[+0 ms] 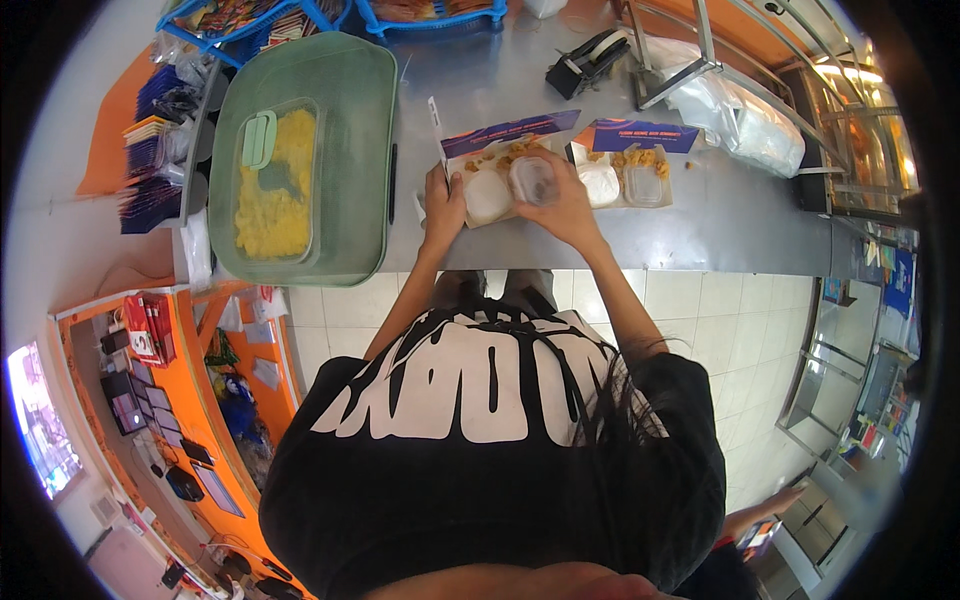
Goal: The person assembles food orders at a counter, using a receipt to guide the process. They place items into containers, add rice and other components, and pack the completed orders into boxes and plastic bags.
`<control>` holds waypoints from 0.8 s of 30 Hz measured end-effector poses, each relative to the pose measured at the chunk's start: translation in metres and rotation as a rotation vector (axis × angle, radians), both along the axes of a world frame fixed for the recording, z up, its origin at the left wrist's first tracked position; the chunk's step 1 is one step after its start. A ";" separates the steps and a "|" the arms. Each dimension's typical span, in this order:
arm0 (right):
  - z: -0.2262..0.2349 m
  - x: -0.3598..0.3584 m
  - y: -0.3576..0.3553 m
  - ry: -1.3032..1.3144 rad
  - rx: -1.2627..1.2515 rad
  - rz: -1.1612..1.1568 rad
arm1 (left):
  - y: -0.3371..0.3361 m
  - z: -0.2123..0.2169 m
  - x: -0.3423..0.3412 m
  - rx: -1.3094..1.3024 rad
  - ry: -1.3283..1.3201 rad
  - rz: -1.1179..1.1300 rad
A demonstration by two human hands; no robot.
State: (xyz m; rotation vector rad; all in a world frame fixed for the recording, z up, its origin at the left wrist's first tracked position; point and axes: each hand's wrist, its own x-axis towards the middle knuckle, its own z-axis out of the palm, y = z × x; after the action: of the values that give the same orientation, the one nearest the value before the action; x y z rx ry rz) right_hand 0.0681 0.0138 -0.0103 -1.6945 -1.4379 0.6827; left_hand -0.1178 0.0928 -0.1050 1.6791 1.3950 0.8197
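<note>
My left hand [443,205] rests on the edge of a clear food tray [488,192] that holds fried pieces and a white mound. My right hand [562,196] grips a small clear round cup [531,180] over that tray. A second filled tray [622,176] lies just to the right. Both trays sit on the steel counter [700,215], each with a purple and orange card [510,131] behind it.
A large green lidded bin [345,150] of yellow food fills the counter's left. A black pen [393,183] lies beside it. A tape dispenser [588,62], plastic bags [745,125], a metal frame and blue baskets [435,15] stand farther back. Another person's hand [765,510] shows lower right.
</note>
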 end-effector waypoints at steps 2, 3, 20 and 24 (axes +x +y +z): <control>0.014 0.008 -0.018 0.086 0.043 -0.055 | -0.003 0.000 -0.003 -0.004 0.009 0.052; 0.019 0.012 -0.031 0.105 0.096 -0.070 | -0.006 0.001 -0.006 0.034 0.016 0.102; -0.052 0.046 -0.109 -0.188 -0.093 -0.615 | 0.005 0.088 0.020 0.225 0.658 -0.698; -0.053 0.044 -0.109 -0.071 -0.168 -0.680 | 0.007 0.090 0.027 0.226 0.768 -0.702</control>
State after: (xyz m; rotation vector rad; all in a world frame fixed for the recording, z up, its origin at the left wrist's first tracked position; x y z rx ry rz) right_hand 0.1117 -0.0955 -0.0631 -2.1856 -0.7671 0.3673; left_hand -0.0908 0.1000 -0.0154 2.5928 1.0250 -0.1033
